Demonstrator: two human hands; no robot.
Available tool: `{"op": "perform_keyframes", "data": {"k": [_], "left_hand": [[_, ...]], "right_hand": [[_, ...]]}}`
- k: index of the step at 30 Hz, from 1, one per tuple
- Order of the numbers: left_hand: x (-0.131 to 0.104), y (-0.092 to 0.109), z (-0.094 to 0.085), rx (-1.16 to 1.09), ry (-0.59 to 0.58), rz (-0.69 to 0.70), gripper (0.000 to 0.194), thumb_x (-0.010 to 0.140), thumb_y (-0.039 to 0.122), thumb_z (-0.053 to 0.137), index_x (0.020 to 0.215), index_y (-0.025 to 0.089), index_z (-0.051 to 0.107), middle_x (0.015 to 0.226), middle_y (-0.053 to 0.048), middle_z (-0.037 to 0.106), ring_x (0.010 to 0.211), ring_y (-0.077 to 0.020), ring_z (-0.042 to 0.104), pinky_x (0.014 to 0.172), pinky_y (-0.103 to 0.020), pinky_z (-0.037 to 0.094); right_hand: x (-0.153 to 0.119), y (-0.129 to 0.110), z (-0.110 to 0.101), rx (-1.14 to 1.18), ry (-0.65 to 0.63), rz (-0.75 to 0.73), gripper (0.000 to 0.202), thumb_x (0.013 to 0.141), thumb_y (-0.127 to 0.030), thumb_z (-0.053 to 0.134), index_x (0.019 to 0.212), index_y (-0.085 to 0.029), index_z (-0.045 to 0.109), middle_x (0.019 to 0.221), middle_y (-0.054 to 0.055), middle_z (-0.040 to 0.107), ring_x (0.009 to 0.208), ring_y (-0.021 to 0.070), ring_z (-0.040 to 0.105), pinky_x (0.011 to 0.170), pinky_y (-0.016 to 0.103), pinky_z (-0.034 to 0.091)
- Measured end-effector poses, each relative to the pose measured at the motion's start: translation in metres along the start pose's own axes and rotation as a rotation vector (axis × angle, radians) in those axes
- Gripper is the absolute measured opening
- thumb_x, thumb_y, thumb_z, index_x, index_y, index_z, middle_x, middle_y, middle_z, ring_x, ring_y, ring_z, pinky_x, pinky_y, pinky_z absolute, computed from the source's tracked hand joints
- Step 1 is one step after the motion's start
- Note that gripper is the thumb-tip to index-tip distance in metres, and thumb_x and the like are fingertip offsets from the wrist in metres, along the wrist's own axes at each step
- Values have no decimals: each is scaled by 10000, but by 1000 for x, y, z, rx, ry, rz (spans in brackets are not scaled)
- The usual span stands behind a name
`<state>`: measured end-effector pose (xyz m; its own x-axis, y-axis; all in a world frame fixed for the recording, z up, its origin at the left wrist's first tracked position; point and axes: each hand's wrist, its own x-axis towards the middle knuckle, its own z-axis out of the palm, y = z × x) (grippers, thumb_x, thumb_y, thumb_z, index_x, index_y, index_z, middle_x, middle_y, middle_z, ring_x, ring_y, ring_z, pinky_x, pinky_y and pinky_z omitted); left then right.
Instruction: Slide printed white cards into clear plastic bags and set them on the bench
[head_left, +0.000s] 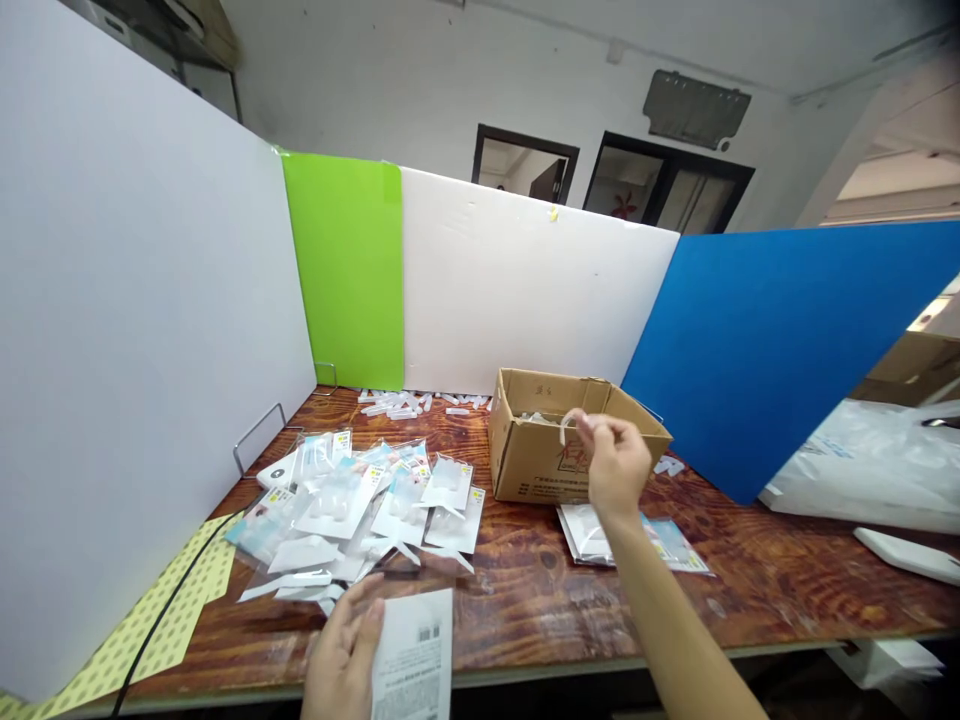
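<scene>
My left hand [341, 650] is closed on the edge of a white printed packet [414, 660] at the table's front edge; small text and a barcode face me. In front of the cardboard box [521, 465], my right hand [619, 465] is raised and pinches a thin, pale, curved strip [565, 424]. Its exact kind is not clear. Beyond my left hand lies a loose heap of clear packets with white and light-blue cards [337, 505]. A flatter stack of similar cards [679, 545] sits under my right forearm. Most of the box's contents are hidden.
Small translucent white pieces [401, 403] are scattered along the back of the wooden table [525, 610]. White, green [349, 270] and blue [772, 340] panels enclose the table. A black cable [176, 600] crosses yellow patterned sheets at left. At right lies a white flat object [907, 555].
</scene>
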<state>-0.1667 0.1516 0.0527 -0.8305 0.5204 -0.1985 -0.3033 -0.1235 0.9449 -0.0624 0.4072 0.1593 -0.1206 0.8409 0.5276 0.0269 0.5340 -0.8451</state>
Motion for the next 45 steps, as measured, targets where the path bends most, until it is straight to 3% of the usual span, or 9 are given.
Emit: {"op": "perform_keyframes", "data": {"k": [5,12,16,19,22,24,30,39,45], "left_hand": [[-3,-7,-3,-74,33,-38,566,580,499,713,1024,198,531,700,-52,725,674,-265,674,529,-285,513],[-10,2,9,-196,-5,-94,476,572,426,749,938,183,567,709,-47,717,706,-273,673,558,-307,514],[-11,13,10,-272,-86,-155,438,635,376,726,985,194,536,703,-22,709,686,-235,672,550,-275,507],[-14,20,15,-315,-128,-134,384,684,359,692,986,184,531,748,-35,713,697,-213,669,581,-267,508],[-20,23,23,-319,-183,-116,317,736,347,645,976,172,532,814,-58,714,720,-207,667,615,-279,511],[-25,24,27,-303,-219,-110,291,760,336,622,977,164,535,837,-71,712,740,-208,666,634,-285,509],[-40,26,18,-249,-297,-155,274,780,294,607,1011,159,548,881,-89,706,768,-199,659,685,-290,495],[-74,3,-35,-102,-405,-506,351,737,212,641,1082,166,593,689,-28,691,615,-131,616,587,-228,451],[-93,-20,-59,-36,-330,-528,64,613,140,661,566,135,705,547,-26,647,513,-105,539,518,-209,395]], "right_hand": [[86,17,20,-256,-19,94,230,876,-298,489,1026,-136,553,1074,83,583,981,202,563,838,401,463],[101,23,28,-428,-226,146,235,869,-292,518,1055,-156,565,1122,76,571,992,202,559,856,423,457],[45,6,13,-362,-230,42,252,887,-275,431,1045,-150,582,1201,122,555,1175,245,451,987,416,336],[-34,-6,1,-226,-390,51,293,873,-353,425,960,-151,620,997,99,668,959,213,603,868,350,450],[-110,-12,-10,200,-822,368,371,804,-418,547,1057,-151,598,959,101,687,843,219,647,727,343,509],[-140,-15,-16,386,-916,543,338,791,-395,588,1019,-150,632,897,83,694,803,203,643,696,317,498],[-159,-23,-29,620,-856,768,294,802,-352,587,650,-118,681,573,25,631,537,122,576,537,225,436],[-229,-1,-60,478,-847,1016,263,719,-347,677,936,-199,701,666,9,659,567,103,571,525,204,434],[-254,2,-70,376,-974,819,158,778,-282,597,746,-194,724,649,12,662,568,108,558,539,207,434]]}}
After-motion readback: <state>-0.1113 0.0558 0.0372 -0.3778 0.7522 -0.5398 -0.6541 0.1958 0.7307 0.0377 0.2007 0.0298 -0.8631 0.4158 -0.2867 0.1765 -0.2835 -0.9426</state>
